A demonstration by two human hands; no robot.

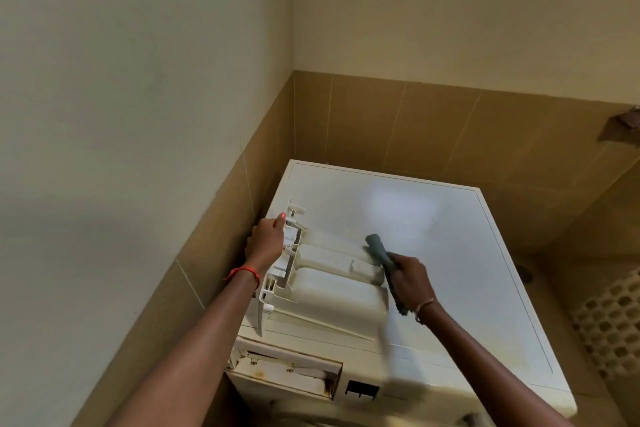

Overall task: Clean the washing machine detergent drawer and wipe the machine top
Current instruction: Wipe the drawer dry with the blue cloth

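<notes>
Fingers (pixel 279 219) curled: left hand (pixel 266 240) grips drawer (pixel 329 291), right hand (pixel 410 279) grey tool (pixel 378 250).

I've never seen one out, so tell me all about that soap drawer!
The detergent drawer is cream-white plastic with rounded, yellowed compartments. It is out of its slot, lying on the washing machine top near the front left. The left hand grips its front-panel end; a grey tool in the right hand touches its other end.

White plastic detergent drawer (pixel 332 288), out of its slot, lies on the white washing machine top (pixel 450 253) between both hands. The left hand (pixel 266 241) grips its front panel. A grey tool (pixel 379 253) in the right hand (pixel 410 279) touches its rear end.
</notes>
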